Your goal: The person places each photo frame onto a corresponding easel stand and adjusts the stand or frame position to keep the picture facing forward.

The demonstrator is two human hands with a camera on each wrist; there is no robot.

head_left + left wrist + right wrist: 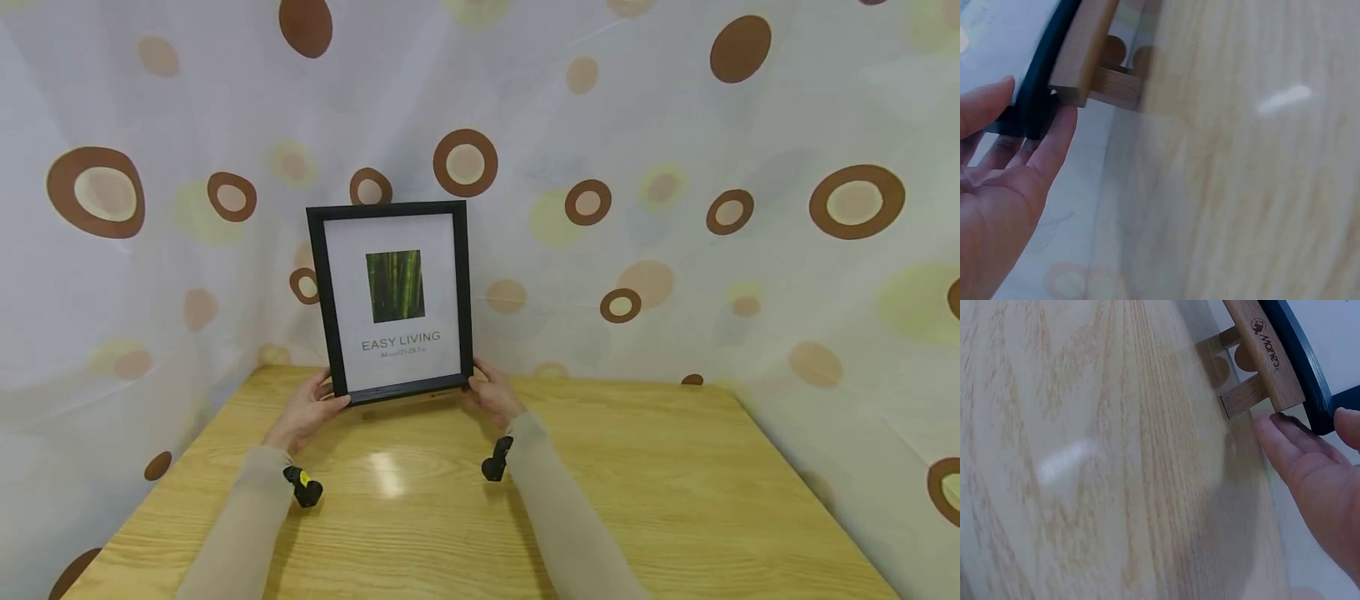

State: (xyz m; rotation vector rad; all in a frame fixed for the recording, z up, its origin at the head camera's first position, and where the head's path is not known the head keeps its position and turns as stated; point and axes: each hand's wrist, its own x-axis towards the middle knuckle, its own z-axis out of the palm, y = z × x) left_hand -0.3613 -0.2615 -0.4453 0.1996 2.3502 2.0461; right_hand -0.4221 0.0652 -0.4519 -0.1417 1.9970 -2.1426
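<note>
A black picture frame (396, 292), showing a green bamboo picture and the words EASY LIVING, stands nearly upright and slightly askew at the back of the table. My left hand (306, 410) grips its lower left corner, thumb at the front and fingers beneath and behind. At the lower right corner my right hand (493, 395) holds it in the same way. Just under the frame's bottom edge is a small wooden easel (1269, 359) marked Maries, mostly hidden by the frame in the head view. Fingertips of both hands are close to the ends of the easel's ledge.
The glossy wooden table (600, 500) extends toward me and to the right. Behind it and at both sides hangs a pale cloth (540, 100) with brown and yellow circles, close behind the frame. A small black wrist camera (495, 460) sits on each sleeve.
</note>
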